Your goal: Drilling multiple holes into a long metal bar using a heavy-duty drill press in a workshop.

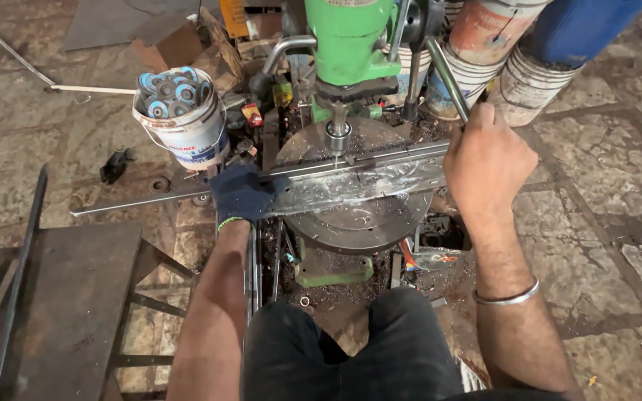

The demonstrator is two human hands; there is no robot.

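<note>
Person at a green drill press [351, 37], long metal bar [276, 178] under the bit.
Left hand [241, 194], dark glove, mid-frame, is closed down on the bar, pinning it flat across the round drill table [358, 223], likely so it can't spin. Right hand [488, 160], bare, right of centre, fist wrapped round the feed lever [447, 74]. Bucket of discs [180, 111] upper left, on the floor.

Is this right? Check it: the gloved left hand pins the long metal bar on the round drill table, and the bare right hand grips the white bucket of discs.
Not quite. In the head view the right hand grips the drill press's steel feed handle, not the white bucket of discs, which stands untouched. The gloved left hand does pin the long metal bar on the round drill table.
</note>
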